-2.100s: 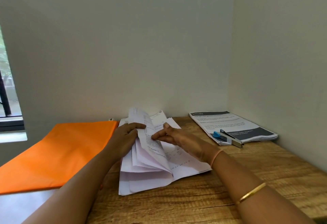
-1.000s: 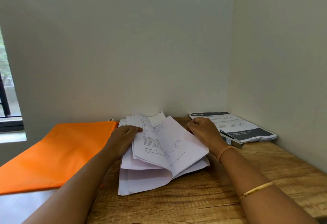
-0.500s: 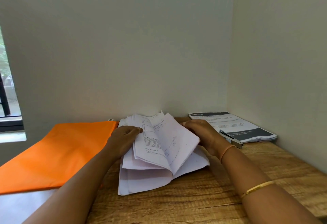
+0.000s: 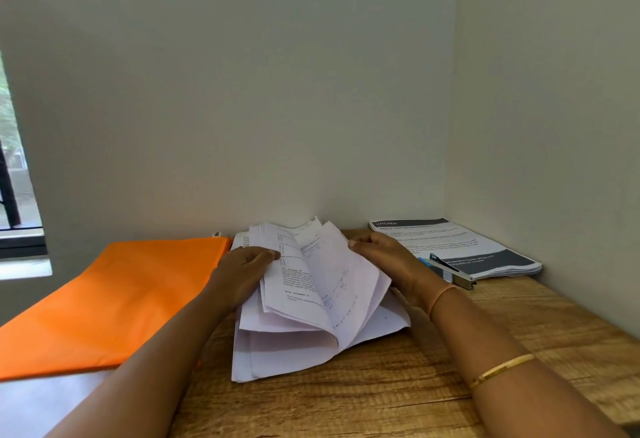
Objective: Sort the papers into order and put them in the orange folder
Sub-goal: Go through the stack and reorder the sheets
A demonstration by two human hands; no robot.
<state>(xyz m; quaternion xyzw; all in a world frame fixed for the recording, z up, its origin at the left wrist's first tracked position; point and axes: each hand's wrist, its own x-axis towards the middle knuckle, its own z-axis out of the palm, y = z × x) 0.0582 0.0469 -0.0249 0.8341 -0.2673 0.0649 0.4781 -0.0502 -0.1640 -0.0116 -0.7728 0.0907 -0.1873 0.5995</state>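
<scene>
A stack of white printed papers (image 4: 298, 344) lies on the wooden table (image 4: 398, 396), fanned open like a book. My left hand (image 4: 244, 269) grips the raised left bundle of sheets, thumb on top of its edge. My right hand (image 4: 384, 257) holds the far edge of several sheets and lifts them up from the right side. The orange folder (image 4: 114, 302) lies flat to the left of the papers, overhanging the table's left edge.
A second pile of printed sheets with a dark header (image 4: 460, 247) sits in the back right corner. A blue and silver stapler (image 4: 448, 269) rests on its near edge, close to my right wrist. Walls close off the back and right.
My right hand left the page surface, went to the far right edge of the sheets and has lifted them up toward the left. My left hand has stayed on its bundle.
</scene>
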